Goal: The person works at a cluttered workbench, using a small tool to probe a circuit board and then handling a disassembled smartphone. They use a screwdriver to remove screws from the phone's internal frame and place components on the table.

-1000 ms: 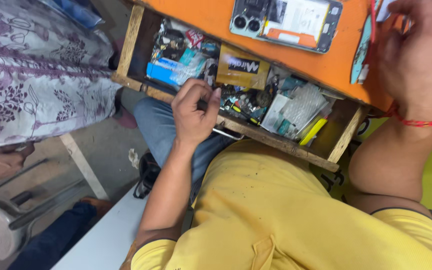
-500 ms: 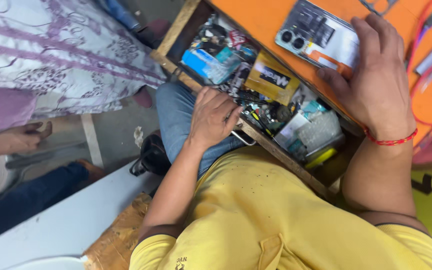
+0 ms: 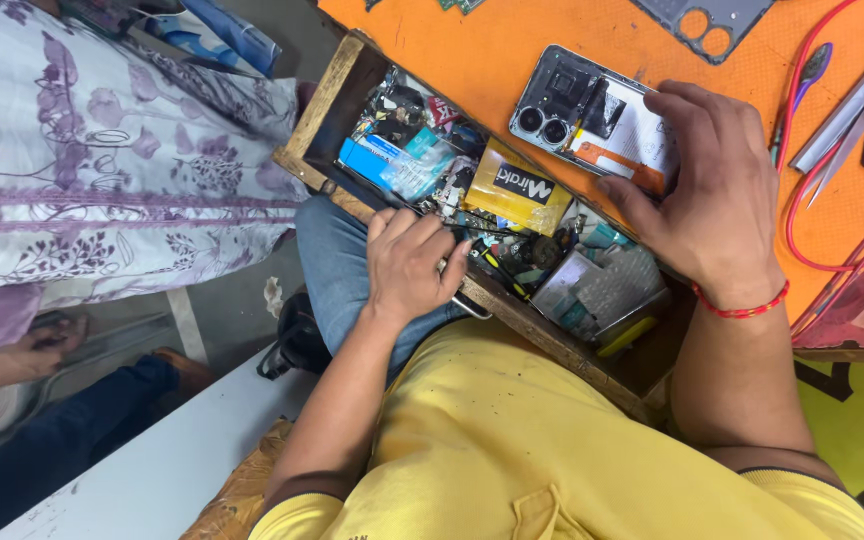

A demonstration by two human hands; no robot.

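An open drawer [image 3: 324, 125] juts out from under the tabletop [image 3: 472, 60], above the person's lap. The drawer is crammed with small parts, a flat box [image 3: 522, 187] lying near its middle and a clear packet [image 3: 392, 165] to the left of that. The left hand [image 3: 410, 262] rests on the drawer's near edge, fingers reaching in. On the tabletop, just behind the drawer, lies an opened phone [image 3: 592, 118], with the right hand [image 3: 707, 195] resting on its right end. Cables [image 3: 812, 190] and tweezers [image 3: 852, 125] lie further right.
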